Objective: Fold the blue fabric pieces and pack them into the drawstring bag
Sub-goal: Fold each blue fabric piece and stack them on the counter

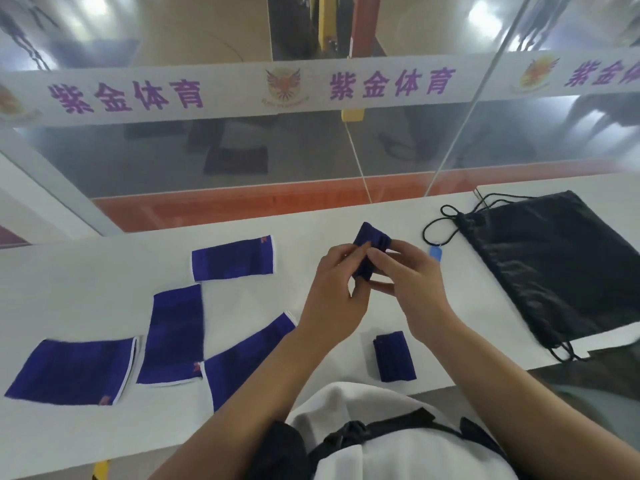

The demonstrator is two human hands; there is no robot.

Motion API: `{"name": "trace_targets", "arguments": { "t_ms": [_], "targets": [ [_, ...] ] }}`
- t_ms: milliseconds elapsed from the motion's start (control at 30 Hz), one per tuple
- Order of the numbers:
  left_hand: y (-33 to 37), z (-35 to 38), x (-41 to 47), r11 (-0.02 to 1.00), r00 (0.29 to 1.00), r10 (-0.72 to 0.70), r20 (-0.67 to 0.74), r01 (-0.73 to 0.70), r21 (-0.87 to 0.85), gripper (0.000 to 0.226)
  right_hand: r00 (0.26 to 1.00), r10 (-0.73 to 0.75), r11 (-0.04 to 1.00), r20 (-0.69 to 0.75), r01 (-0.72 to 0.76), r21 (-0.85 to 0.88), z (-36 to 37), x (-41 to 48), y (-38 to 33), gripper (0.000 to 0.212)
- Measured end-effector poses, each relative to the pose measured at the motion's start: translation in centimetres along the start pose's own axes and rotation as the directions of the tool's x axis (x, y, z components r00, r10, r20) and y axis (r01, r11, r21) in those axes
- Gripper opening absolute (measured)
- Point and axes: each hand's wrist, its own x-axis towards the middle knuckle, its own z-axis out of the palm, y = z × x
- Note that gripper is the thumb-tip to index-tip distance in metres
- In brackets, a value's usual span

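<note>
My left hand (334, 285) and my right hand (410, 285) together pinch a small folded blue fabric piece (370, 244), held above the white table (104, 299). One folded blue piece (394, 356) lies on the table near my right forearm. Several flat blue pieces with white edges lie to the left: one at the back (232, 258), one upright in the middle (175, 334), one at the far left (72, 372), and one (242, 358) partly under my left forearm. The black drawstring bag (550, 265) lies flat at the right, its cords (440, 226) looped toward my hands.
A glass partition (242, 150) with a white banner strip rises behind the table's far edge. A small blue tag (435, 253) hangs on the bag's cord. The table's front edge runs close to my body, and a seam divides the table at the right.
</note>
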Motion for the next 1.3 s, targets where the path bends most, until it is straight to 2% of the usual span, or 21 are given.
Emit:
{"name": "trace_targets", "arguments": {
  "t_ms": [100,167,200,267,333,367,433,500,600,667,733,800,900,1033,1100,1167,1300],
  "targets": [
    [0.1,-0.6,0.2,0.992,0.998,-0.064,0.027,0.067,-0.111,0.041,0.999,0.023,1.000,-0.024,-0.022,0.010,-0.5,0.1,-0.2,0.020],
    [0.0,-0.7,0.5,0.949,0.975,-0.221,0.021,0.220,-0.227,0.040,0.997,0.061,0.996,-0.056,-0.057,0.066,-0.9,0.2,-0.1,0.020],
    [-0.1,-0.7,0.7,0.897,0.945,-0.321,0.066,0.326,-0.299,0.042,0.994,0.083,0.991,-0.072,-0.075,0.112,-1.2,0.2,0.0,0.022],
    [-0.4,-0.5,0.8,0.721,0.850,-0.468,0.242,0.526,-0.451,0.046,0.991,0.118,0.977,-0.069,-0.104,0.186,-1.7,0.0,0.4,0.025],
    [-0.8,0.1,0.4,0.572,0.796,-0.485,0.361,0.601,-0.558,0.037,0.989,0.142,0.976,-0.041,-0.133,0.175,-2.5,-0.3,1.2,0.022],
    [-0.9,0.4,0.2,0.561,0.804,-0.469,0.365,0.590,-0.581,0.032,0.987,0.160,0.977,-0.029,-0.154,0.146,-3.0,-0.4,1.6,0.020],
    [-1.2,1.0,-0.1,0.616,0.829,-0.435,0.351,0.558,-0.555,0.026,0.978,0.206,0.977,-0.002,-0.206,0.059,-4.2,-0.6,2.4,0.018],
    [-1.6,1.2,0.0,0.669,0.820,-0.399,0.411,0.567,-0.481,0.027,0.974,0.227,0.973,0.017,-0.226,-0.041,-5.6,-0.6,2.9,0.018],
    [-2.2,1.8,-0.2,0.680,0.725,-0.361,0.587,0.635,-0.366,0.031,0.975,0.210,0.958,0.079,-0.188,-0.216,-8.0,-0.3,3.4,0.019],
    [-2.3,2.7,-0.8,0.685,0.681,-0.359,0.639,0.657,-0.316,0.034,0.955,0.256,0.918,0.148,-0.193,-0.346,-9.3,-0.2,3.9,0.018],
    [-2.6,3.7,-1.5,0.673,0.668,-0.402,0.626,0.679,-0.292,0.037,0.922,0.345,0.851,0.173,-0.230,-0.472,-10.2,-0.2,4.9,0.015],
    [-3.2,4.8,-2.4,0.609,0.646,-0.468,0.603,0.730,-0.310,0.038,0.883,0.442,0.794,0.154,-0.306,-0.525,-10.9,-0.6,6.4,0.015],
    [-3.7,6.7,-4.6,0.469,0.584,-0.568,0.580,0.809,-0.356,0.038,0.827,0.557,0.777,0.073,-0.488,-0.398,-11.3,-1.9,9.4,0.015],
    [-3.7,9.2,-8.3,0.409,0.550,-0.682,0.482,0.833,-0.372,0.041,0.769,0.638,0.748,0.038,-0.607,-0.267,-11.5,-3.4,12.1,0.015],
    [-3.6,10.0,-9.3,0.399,0.555,-0.721,0.414,0.822,-0.407,0.040,0.814,0.581,0.782,0.018,-0.552,-0.288,-11.9,-3.5,13.0,0.019],
    [-3.3,10.4,-9.4,0.426,0.575,-0.741,0.346,0.801,-0.421,0.038,0.881,0.472,0.819,0.020,-0.430,-0.379,-12.3,-3.2,13.6,0.022],
    [-2.9,11.2,-8.4,0.458,0.622,-0.723,0.302,0.758,-0.464,0.039,0.938,0.337,0.791,0.084,-0.234,-0.565,-12.6,-1.6,13.7,0.024]
  ]
}}
